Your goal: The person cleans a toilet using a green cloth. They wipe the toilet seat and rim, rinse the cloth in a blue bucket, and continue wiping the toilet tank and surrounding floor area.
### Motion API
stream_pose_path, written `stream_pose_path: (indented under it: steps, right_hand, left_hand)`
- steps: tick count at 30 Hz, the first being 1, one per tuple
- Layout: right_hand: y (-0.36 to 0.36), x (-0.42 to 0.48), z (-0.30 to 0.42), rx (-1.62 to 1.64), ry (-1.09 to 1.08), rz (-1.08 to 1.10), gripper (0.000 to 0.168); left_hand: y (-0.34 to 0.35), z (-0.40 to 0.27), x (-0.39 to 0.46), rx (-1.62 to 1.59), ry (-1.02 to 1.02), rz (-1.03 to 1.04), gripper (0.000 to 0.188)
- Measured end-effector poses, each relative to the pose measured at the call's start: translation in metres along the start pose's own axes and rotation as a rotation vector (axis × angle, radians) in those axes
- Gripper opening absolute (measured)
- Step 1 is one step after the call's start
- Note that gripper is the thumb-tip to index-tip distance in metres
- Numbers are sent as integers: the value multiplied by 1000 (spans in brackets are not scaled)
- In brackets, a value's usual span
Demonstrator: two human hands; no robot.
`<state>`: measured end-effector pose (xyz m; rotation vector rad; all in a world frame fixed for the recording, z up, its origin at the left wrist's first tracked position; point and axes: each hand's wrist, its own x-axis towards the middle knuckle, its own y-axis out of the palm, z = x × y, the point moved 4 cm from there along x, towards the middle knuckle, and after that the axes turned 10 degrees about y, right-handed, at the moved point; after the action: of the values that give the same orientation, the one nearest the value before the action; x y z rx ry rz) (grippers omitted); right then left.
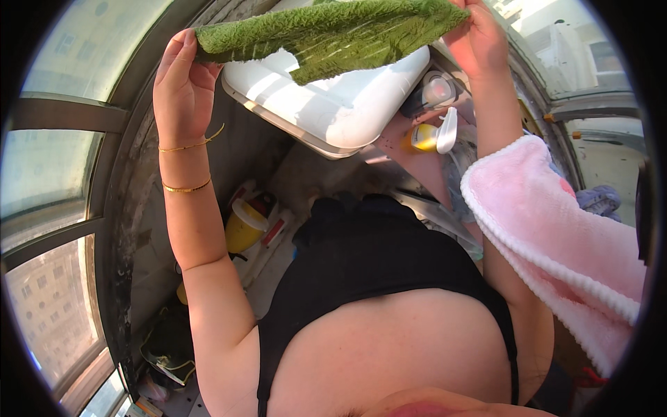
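Note:
A green fluffy cloth [333,39] is stretched between my two hands at the top of the view. My left hand [187,86] pinches its left end between thumb and fingers. At the cloth's right end is my right hand [479,41], gripping the corner, partly cut off by the picture's top edge. Below the cloth lies a white plastic lid or cover [333,109] with rounded corners, lit by sunlight. The cloth hides part of it; whether they touch I cannot tell.
A yellow spray bottle [423,137] and a dark container [417,99] stand right of the white cover. A pink fleece cloth [552,208] hangs beside my right arm. Low on the left is a yellow container [242,227]. Windows [52,172] curve along both sides.

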<state>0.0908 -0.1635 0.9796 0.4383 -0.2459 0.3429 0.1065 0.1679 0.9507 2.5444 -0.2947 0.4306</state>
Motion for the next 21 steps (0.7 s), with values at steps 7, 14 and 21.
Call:
stream_pose_path:
  steps: [7,14,21]
  right_hand:
    - [0,-16,9,-68,152,-102,8]
    - [-16,-26,-9,-248,285,-2,9]
    - [-18,-38,-61,-1394,479,213,24]
  left_hand:
    - [4,-2,-3,183,90,-76,13]
    - [-1,1,-2,293,123,-46,15]
    - [1,85,-8,1335,261,408,36]
